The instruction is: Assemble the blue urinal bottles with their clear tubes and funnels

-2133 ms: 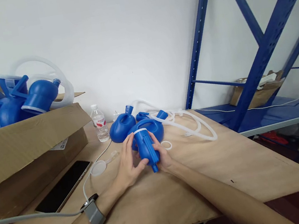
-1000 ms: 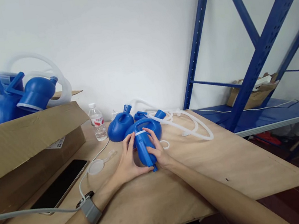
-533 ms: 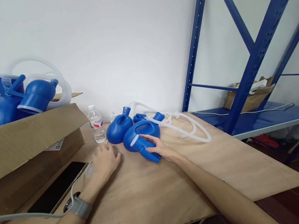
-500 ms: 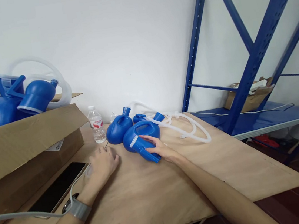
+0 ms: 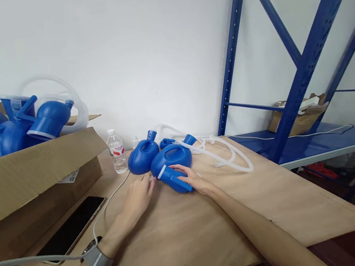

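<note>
Since the earlier pictures, the left hand (image 5: 139, 194) has moved to the right, away from the phone (image 5: 73, 228) and up close to the blue cup (image 5: 172, 178). Back then it was down over the clear lid, and that spot by the phone now shows bare wood.

From the head camera, the left arm comes in from the near left, with a gray watch band (image 5: 98, 260) on the wrist. The back of this hand faces up. Its fingertips are pinched on a small see-through piece (image 5: 151, 178), and most of that is hidden.

The right hand (image 5: 194, 181) comes from the near right, with its arm stretched out long. It grips the blue cup, fingers over the far side and thumb on the near side. The cup lies tipped over in the middle of the table (image 5: 194, 246), its white rim pointing to the far left.

Just behind the cup sits a blue jug (image 5: 159, 163), and another jug (image 5: 140, 160) is to its left. A white hose (image 5: 248, 169) curls off to the right. The water bottle (image 5: 118, 155) stands far left, near the big cardboard box (image 5: 36, 172).
</note>
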`<state>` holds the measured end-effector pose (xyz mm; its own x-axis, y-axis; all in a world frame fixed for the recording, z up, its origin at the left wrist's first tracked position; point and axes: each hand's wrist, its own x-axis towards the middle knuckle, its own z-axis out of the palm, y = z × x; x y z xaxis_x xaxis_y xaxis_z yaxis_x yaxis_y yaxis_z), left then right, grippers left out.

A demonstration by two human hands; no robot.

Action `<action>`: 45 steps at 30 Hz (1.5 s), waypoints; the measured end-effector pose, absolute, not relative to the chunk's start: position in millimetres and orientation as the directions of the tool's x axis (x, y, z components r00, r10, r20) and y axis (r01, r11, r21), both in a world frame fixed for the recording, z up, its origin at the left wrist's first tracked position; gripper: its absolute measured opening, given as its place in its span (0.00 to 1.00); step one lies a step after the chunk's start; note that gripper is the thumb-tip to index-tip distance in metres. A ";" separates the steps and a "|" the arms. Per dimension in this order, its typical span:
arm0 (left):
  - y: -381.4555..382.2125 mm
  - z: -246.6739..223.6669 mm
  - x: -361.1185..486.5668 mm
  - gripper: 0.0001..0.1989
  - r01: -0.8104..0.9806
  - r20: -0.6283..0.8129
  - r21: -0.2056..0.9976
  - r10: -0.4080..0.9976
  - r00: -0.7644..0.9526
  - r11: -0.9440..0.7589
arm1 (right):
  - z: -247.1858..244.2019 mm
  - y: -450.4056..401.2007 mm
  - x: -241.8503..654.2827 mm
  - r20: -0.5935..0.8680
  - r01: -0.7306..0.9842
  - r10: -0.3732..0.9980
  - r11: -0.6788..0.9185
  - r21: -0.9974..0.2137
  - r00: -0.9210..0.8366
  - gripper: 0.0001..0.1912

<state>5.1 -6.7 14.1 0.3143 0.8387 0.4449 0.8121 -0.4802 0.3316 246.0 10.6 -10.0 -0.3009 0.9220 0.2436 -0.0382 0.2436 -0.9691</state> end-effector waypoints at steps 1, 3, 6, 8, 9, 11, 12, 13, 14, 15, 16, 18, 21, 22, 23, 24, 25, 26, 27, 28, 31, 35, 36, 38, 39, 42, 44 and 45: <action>-6.3 17.0 7.9 0.16 0.770 0.507 0.401 0.821 0.264 -0.496 | -10.8 12.5 247.9 0.245 -0.042 0.924 0.244 -0.969 -0.293 0.30; -2.9 19.4 8.9 0.21 0.706 0.602 0.505 0.789 0.124 -0.496 | -12.2 15.0 252.3 0.241 -0.054 0.923 0.236 -0.970 -0.301 0.31; 7.2 16.6 0.2 0.26 0.640 0.636 0.625 0.767 -0.087 -0.446 | -12.6 13.6 256.0 0.214 -0.062 0.913 0.205 -0.977 -0.348 0.33; 14.7 13.4 -8.1 0.26 0.595 0.610 0.701 0.763 -0.215 -0.393 | -12.0 9.6 253.6 0.175 -0.064 0.895 0.163 -0.985 -0.410 0.34; 17.7 12.1 -11.5 0.25 0.570 0.593 0.733 0.758 -0.271 -0.370 | -11.8 7.4 250.8 0.157 -0.066 0.878 0.142 -0.988 -0.453 0.34; 20.4 10.7 -14.1 0.22 0.532 0.576 0.772 0.739 -0.351 -0.349 | -12.8 3.9 242.9 0.141 -0.075 0.835 0.119 -0.990 -0.532 0.35; 19.5 10.6 -12.9 0.21 0.512 0.570 0.783 0.736 -0.365 -0.353 | -14.1 3.0 238.6 0.142 -0.081 0.818 0.116 -0.990 -0.557 0.35; 17.1 10.9 -10.1 0.20 0.483 0.560 0.797 0.744 -0.364 -0.363 | -15.9 2.8 234.7 0.145 -0.088 0.808 0.115 -0.989 -0.571 0.35; 13.1 11.4 -5.8 0.20 0.447 0.551 0.808 0.760 -0.345 -0.383 | -18.0 3.2 231.7 0.146 -0.093 0.803 0.113 -0.989 -0.578 0.35; 8.0 12.0 -0.7 0.20 0.397 0.539 0.821 0.786 -0.303 -0.410 | -20.2 4.2 229.7 0.140 -0.095 0.801 0.105 -0.990 -0.582 0.34; 2.2 12.3 4.7 0.21 0.341 0.530 0.831 0.810 -0.249 -0.439 | -22.3 5.4 228.8 0.129 -0.095 0.799 0.091 -0.991 -0.588 0.34; -9.3 11.7 14.7 0.24 0.266 0.565 0.807 0.820 -0.090 -0.527 | -24.9 7.8 230.1 0.107 -0.105 0.801 0.055 -0.993 -0.589 0.34; -20.2 5.9 24.1 0.28 0.176 0.526 0.835 0.850 0.023 -0.522 | -24.7 8.2 233.8 0.084 -0.118 0.816 0.019 -0.993 -0.572 0.33; -21.4 2.7 25.9 0.30 0.147 0.500 0.853 0.865 0.040 -0.500 | -23.9 7.3 233.9 0.081 -0.119 0.824 0.016 -0.993 -0.561 0.32; -21.7 -0.8 27.5 0.31 0.120 0.475 0.870 0.878 0.058 -0.479 | -22.8 5.8 233.3 0.083 -0.125 0.834 0.017 -0.992 -0.545 0.32; -21.2 -4.4 28.8 0.31 0.094 0.453 0.884 0.888 0.076 -0.458 | -21.6 4.0 231.8 0.092 -0.134 0.844 0.024 -0.991 -0.528 0.31; -20.3 -7.6 30.1 0.31 0.069 0.433 0.896 0.897 0.093 -0.439 | -20.4 1.9 229.7 0.106 -0.146 0.854 0.036 -0.989 -0.509 0.30; -19.3 -10.2 31.3 0.31 0.051 0.411 0.907 0.905 0.109 -0.418 | -19.2 -0.2 227.2 0.124 -0.159 0.862 0.052 -0.986 -0.491 0.29; -18.5 -12.0 32.4 0.31 0.039 0.386 0.919 0.915 0.118 -0.393 | -18.1 -2.1 224.7 0.141 -0.169 0.866 0.067 -0.983 -0.480 0.28; -17.9 -12.8 33.4 0.30 0.030 0.365 0.928 0.924 0.117 -0.371 | -17.3 -3.7 222.3 0.155 -0.174 0.865 0.080 -0.982 -0.477 0.28; -19.4 -10.2 34.8 0.30 0.004 0.370 0.928 0.924 0.101 -0.372 | -17.5 -4.6 217.6 0.168 -0.177 0.857 0.092 -0.980 -0.486 0.28; -26.0 -4.3 34.0 0.29 -0.009 0.449 0.891 0.880 0.155 -0.453 | -22.8 -1.1 217.6 0.145 -0.162 0.868 0.075 -0.984 -0.475 0.27; -27.2 -3.7 33.8 0.30 -0.020 0.464 0.884 0.868 0.179 -0.468 | -23.6 -0.7 218.6 0.143 -0.152 0.873 0.080 -0.985 -0.466 0.27; -27.9 -3.3 33.3 0.32 -0.069 0.473 0.880 0.851 0.228 -0.470 | -23.9 -1.3 221.0 0.151 -0.134 0.881 0.101 -0.986 -0.449 0.27; -27.5 -3.2 33.1 0.32 -0.106 0.466 0.884 0.848 0.252 -0.455 | -23.5 -1.9 222.3 0.157 -0.126 0.884 0.112 -0.986 -0.441 0.27; -25.1 -1.6 32.2 0.34 -0.227 0.415 0.906 0.853 0.317 -0.357 | -22.6 -2.3 225.2 0.144 -0.099 0.883 0.111 -0.989 -0.447 0.24; -24.6 0.8 31.6 0.35 -0.274 0.399 0.908 0.848 0.348 -0.315 | -23.9 -0.3 225.8 0.129 -0.080 0.874 0.104 -0.991 -0.469 0.24; -25.0 2.1 31.6 0.37 -0.286 0.402 0.907 0.842 0.361 -0.310 | -25.1 1.2 225.8 0.127 -0.074 0.870 0.105 -0.992 -0.476 0.24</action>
<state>31.6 -25.0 2.1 0.3606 0.8418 0.4017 -0.2857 -0.3103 0.9067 225.8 1.2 -25.1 -0.4763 0.8700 0.1274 -0.0738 0.1048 -0.9917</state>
